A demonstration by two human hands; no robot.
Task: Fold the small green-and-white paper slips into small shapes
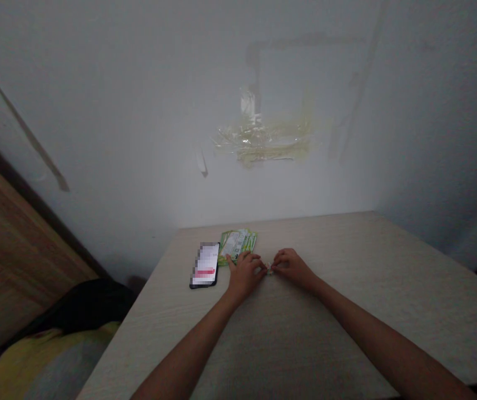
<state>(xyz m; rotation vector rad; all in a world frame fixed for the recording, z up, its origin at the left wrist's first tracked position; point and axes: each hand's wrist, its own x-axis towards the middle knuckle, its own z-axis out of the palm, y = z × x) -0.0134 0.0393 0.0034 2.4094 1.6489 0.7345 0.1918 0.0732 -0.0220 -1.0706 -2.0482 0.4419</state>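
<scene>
Both my hands rest on a pale wooden table [347, 289], fingertips meeting at a tiny pale object [269, 268] pinched between them. My left hand [244, 272] is curled, fingers closed toward the object. My right hand [291, 265] is curled too, pinching the same small thing from the other side. I cannot make out what the object is. Just behind my left hand lies a green and white packet [238, 242], flat on the table. A black phone [205, 265] with its screen lit lies to the left of my left hand.
A white wall with strips of old clear tape [263, 139] rises right behind the table. A wooden panel [9, 244] stands at the left. Dark, yellow and grey cloth [55, 344] lies below the table's left edge.
</scene>
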